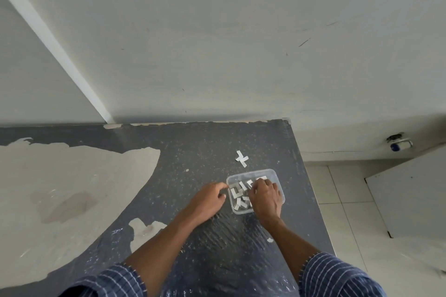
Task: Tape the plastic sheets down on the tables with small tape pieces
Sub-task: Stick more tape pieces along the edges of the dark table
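Right hand (265,196) reaches into a clear plastic container (272,172), fingers curled down onto the small tape pieces (237,191); whether it already pinches one is hidden by the knuckles. Left hand (210,200) sits just outside, forefinger and thumb gripping the container's left rim. The right hand is the nearer: the pieces lie under and just left of its fingertips. They are short white strips in a jumble, long axes pointing every way, some crossed into L shapes. The wrinkled plastic sheet (231,236) lies on the dark counter (181,152) beneath both forearms. A taped cross (242,158) sits just beyond the container.
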A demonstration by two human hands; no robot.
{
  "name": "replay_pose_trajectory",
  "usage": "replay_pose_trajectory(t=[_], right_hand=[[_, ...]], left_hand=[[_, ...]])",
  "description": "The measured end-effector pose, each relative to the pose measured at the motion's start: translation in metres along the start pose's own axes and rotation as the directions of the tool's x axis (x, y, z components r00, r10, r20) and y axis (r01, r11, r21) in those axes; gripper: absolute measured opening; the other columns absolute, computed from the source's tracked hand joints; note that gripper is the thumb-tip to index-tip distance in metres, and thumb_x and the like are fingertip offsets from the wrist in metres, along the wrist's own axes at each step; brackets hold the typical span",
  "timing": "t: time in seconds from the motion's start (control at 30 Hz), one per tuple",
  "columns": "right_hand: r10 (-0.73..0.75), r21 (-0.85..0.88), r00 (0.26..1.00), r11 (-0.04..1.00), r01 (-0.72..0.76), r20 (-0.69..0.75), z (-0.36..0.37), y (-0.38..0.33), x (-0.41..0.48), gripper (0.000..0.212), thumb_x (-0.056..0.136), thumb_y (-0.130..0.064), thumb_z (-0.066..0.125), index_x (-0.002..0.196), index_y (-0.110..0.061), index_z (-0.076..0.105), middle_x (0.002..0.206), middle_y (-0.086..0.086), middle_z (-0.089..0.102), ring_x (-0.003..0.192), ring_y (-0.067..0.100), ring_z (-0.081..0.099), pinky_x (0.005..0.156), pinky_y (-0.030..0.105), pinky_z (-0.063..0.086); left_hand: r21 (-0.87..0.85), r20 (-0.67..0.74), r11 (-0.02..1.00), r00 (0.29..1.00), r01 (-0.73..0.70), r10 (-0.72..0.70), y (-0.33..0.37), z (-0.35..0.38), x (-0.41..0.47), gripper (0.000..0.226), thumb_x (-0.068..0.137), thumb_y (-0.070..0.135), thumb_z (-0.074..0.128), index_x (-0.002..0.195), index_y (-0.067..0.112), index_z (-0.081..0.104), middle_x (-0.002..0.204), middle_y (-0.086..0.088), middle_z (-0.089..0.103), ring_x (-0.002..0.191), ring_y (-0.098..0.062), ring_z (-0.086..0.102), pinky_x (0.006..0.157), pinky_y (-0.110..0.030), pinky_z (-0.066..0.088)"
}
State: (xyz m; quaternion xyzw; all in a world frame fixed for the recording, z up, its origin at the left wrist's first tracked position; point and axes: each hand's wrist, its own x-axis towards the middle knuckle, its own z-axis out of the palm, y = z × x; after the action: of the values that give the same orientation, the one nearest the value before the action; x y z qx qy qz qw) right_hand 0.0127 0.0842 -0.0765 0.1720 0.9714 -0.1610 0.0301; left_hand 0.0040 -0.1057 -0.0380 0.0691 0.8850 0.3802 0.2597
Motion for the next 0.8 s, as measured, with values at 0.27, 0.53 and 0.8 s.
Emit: replay_pose_trajectory(t=[0.27,0.53,0.8], right_hand=[[-0.249,0.26,0.964,0.929,0.264,-0.09,-0.017,-0.02,-0.026,0.011,0.087,-0.023,0.063,0.085,-0.019,0.053,0.086,-0.007,0.058,0.08,0.014,0.049,0.063,0.032,0.046],[-0.501,0.477,0.864,0.747,0.464,-0.057,-0.028,-0.071,-0.04,0.008,0.091,-0.023,0.06,0.097,-0.017,0.062,0.09,-0.01,0.061,0.083,0.006,0.054,0.073,0.019,0.046],[-0.715,0.378,0.699,0.64,0.669,-0.027,-0.034,-0.135,-0.07,0.01,0.087,-0.007,0.063,0.095,-0.007,0.07,0.087,0.005,0.069,0.081,0.013,0.059,0.078,0.007,0.035]], left_hand=[[-0.497,-0.098,0.866,0.987,0.065,-0.13,0.024,0.001,0.007,0.03,0.097,0.026,0.058,0.127,0.023,0.059,0.106,-0.002,0.069,0.09,-0.025,0.071,0.084,-0.044,0.06],[-0.827,-0.121,0.562,0.978,-0.007,-0.167,-0.001,-0.037,-0.029,0.028,0.093,-0.004,0.06,0.107,0.019,0.069,0.114,-0.014,0.068,0.091,-0.022,0.072,0.079,-0.029,0.061],[-0.811,-0.088,0.585,0.992,-0.017,-0.092,-0.047,-0.09,-0.086,0.03,0.096,-0.001,0.056,0.123,0.007,0.064,0.1,-0.014,0.071,0.079,-0.017,0.069,0.078,-0.026,0.059]])
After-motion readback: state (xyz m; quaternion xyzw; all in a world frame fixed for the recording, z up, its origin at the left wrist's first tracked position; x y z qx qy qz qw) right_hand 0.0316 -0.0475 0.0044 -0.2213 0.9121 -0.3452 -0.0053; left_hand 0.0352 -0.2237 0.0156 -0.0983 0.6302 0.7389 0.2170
